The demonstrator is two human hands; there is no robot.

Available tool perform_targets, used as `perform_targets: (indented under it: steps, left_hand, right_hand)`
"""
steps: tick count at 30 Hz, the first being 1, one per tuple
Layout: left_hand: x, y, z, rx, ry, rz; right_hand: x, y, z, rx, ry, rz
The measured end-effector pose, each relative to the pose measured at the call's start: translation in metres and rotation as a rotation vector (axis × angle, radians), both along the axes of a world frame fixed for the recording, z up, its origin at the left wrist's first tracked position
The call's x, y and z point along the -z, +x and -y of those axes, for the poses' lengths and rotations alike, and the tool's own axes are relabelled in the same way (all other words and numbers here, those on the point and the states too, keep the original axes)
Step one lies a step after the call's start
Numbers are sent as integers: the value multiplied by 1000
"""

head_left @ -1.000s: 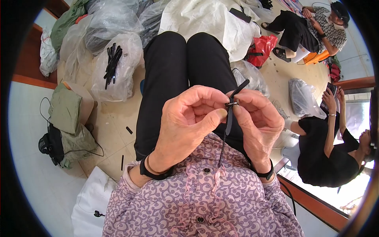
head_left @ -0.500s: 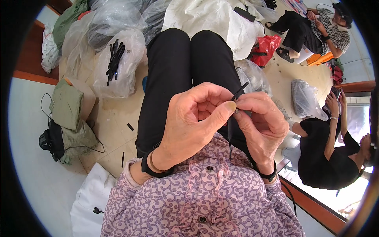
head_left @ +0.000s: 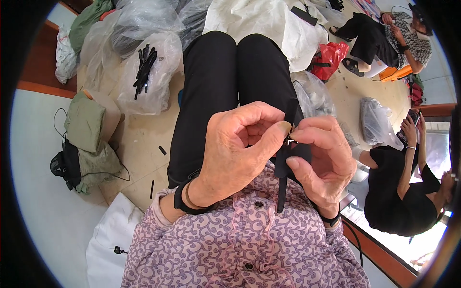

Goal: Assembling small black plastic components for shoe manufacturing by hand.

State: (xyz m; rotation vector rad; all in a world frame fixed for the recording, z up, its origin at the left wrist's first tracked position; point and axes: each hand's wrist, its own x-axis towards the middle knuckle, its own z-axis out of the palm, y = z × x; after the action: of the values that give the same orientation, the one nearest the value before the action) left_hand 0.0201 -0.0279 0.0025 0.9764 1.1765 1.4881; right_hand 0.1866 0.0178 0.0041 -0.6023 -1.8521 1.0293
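Observation:
A flat black strap (head_left: 281, 192) hangs from my hands above my lap, its lower end over my patterned shirt. My left hand (head_left: 245, 149) pinches it between thumb and forefinger, the other fingers curled behind. A small shiny metal piece (head_left: 289, 140) sits on the strap beside the left thumb tip. My right hand (head_left: 326, 156) is curled at the strap's right side. Its forefinger tip touches the metal piece, and its thumb tip rests lower down at the strap's edge. The strap's upper part shows above my fingertips; the stretch behind the left thumb is hidden.
Several black strips (head_left: 145, 72) lie on a clear plastic bag (head_left: 165, 57) at the left. Loose black pieces (head_left: 162, 150) are on the floor. White cloth (head_left: 249, 24) and a red bag (head_left: 331, 60) lie ahead. Two people sit at the right, one at a window (head_left: 437, 144).
The strap has turned from edge-on to showing its broad face. My right thumb has come away from the forefinger and moved down along it. The left pinch has stayed.

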Motion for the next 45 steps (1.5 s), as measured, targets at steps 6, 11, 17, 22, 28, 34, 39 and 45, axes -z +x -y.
perform_targets:
  steps: [6, 11, 17, 22, 28, 34, 39, 45]
  left_hand:
    - [-4, 1, 1, -3, 16, 86]
    - [1, 1, 2, -9, 26, 81]
    - [0, 3, 4, 20, 36, 97]
    - [0, 1, 6, 89, 16, 120]
    - [0, 2, 6, 86, 30, 96]
    - [-1, -1, 8, 159, 51, 73]
    - [-1, -1, 9, 212, 80, 41]
    - [0, -4, 10, 368, -11, 340]
  right_hand:
    - [-12, 6, 4, -67, -43, 96]
    - [-16, 4, 12, -4, 32, 250]
    - [-11, -3, 16, 158, 339, 298]
    - [-5, 1, 15, 183, 308, 164]
    - [-2, 1, 17, 205, 259, 110]
    - [2, 3, 17, 222, 282, 95]
    - [5, 4, 19, 273, 253, 60]
    - [4, 6, 23, 310, 203, 16]
